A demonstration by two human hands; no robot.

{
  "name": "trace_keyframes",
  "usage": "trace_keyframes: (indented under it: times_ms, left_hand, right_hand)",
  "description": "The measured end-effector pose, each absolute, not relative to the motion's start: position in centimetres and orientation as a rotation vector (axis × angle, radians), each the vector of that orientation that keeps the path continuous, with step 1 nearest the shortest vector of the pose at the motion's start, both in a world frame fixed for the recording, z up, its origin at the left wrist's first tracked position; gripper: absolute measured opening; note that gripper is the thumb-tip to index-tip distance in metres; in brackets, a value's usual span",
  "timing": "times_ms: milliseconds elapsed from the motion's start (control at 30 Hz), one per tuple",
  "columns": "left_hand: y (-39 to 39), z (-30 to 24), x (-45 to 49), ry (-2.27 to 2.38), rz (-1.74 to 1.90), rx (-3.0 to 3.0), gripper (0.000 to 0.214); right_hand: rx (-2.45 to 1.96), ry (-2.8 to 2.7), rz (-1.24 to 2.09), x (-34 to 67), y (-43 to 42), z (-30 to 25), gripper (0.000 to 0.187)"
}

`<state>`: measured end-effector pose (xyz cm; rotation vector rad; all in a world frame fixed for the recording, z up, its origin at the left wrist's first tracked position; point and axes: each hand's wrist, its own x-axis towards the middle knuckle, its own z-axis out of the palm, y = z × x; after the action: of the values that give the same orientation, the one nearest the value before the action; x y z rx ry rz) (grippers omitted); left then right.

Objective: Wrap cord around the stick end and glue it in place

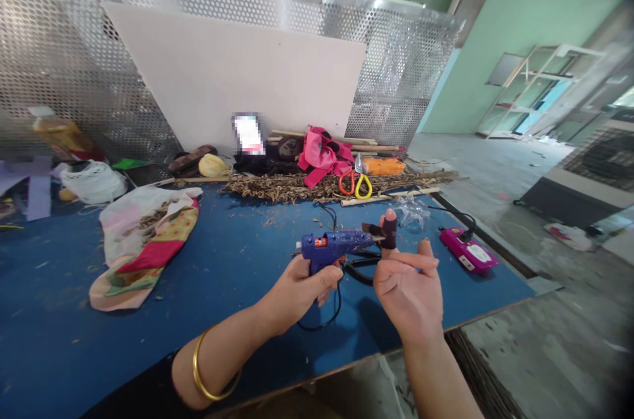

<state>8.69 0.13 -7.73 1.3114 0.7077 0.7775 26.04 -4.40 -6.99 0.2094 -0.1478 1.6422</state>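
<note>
My left hand is wrapped round the handle of a blue hot glue gun, its barrel pointing right. The nozzle meets or nearly meets a small dark strip that lies across an upright finger of my right hand. That hand is turned palm toward me, with some fingers bent in. Whether the strip is wound fully round the finger is hidden. Below the gun, a black cable loops over the blue table, and dark-handled pliers appear to lie partly behind the hands.
Scissors with red and yellow handles rest by dried plant stems. A magenta power box stands at the right edge. Patterned cloth lies left. Behind are pink fabric, a phone and a white board.
</note>
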Motion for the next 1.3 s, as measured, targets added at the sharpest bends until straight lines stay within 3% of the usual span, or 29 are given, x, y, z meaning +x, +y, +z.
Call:
trace_keyframes:
  times_ms: [567,1300]
  left_hand:
    - [0.22,-7.90,8.80,0.705,0.764,1.318,0.028]
    - [0.49,-7.99,8.72,0.730,0.723,1.372,0.040]
  right_hand:
    - [0.225,-0.063,1.626,26.27,-4.37,-7.40,0.041]
    - [0.253,0.080,1.650,26.53,-4.23,-7.60,0.044]
